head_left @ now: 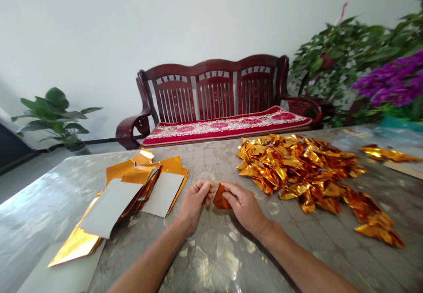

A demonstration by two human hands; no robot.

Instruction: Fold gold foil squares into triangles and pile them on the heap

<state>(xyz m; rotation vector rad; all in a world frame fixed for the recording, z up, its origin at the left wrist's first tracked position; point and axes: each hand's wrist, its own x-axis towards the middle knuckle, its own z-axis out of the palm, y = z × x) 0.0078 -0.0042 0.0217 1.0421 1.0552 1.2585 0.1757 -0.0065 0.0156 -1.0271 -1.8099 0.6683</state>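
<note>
Between my fingertips is a small folded piece of gold foil paper [220, 199], pinched from both sides. My left hand [194, 201] grips its left edge, and my right hand [244, 208] holds its right side. To the left of my hands lies a loose stack of gold foil sheets [142, 187] with white backs showing. A large heap of folded gold foil pieces [297, 172] spreads to the right of my right hand, not touching it. All of this rests on a glossy, clear-covered table [211, 257].
A smaller strip of gold foil pieces [388, 153] lies near the table's far right. A pale card [59, 273] sits at the near left edge. Beyond the table stand a dark wooden bench [214, 90] with a red cushion, a potted plant [54, 119], and leafy plants with purple flowers [390, 83].
</note>
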